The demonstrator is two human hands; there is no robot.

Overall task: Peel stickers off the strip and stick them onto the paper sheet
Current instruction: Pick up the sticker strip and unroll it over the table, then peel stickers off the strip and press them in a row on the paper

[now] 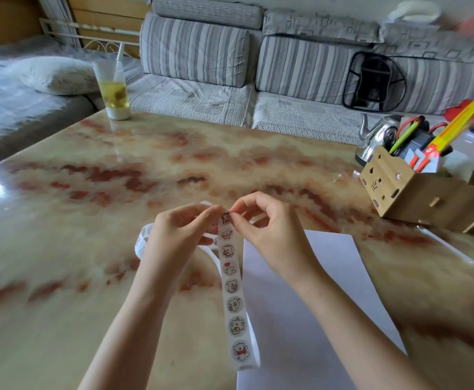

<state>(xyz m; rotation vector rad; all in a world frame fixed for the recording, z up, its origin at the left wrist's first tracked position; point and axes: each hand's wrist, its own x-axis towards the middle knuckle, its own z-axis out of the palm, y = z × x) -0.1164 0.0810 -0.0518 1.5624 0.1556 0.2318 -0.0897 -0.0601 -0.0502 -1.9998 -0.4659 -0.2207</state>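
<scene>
Count: one strip (231,285) showing eight round stickers, one paper sheet (300,291), two hands.

The left hand (179,229) pinches the far end of the strip. The right hand (266,223) pinches at the top sticker (225,218). Fingers largely cover this sticker, so whether it is lifted cannot be told.

The strip hangs above the counter (89,220), just left of the sheet. The sheet lies flat at near right, its near edge cut off and the right forearm crossing over it. A loop of the strip is partly hidden behind the left hand.

Far left stands one cup (113,88) of yellow drink. At right is one wooden pen holder (393,190), with one kettle (376,136) behind it.
</scene>
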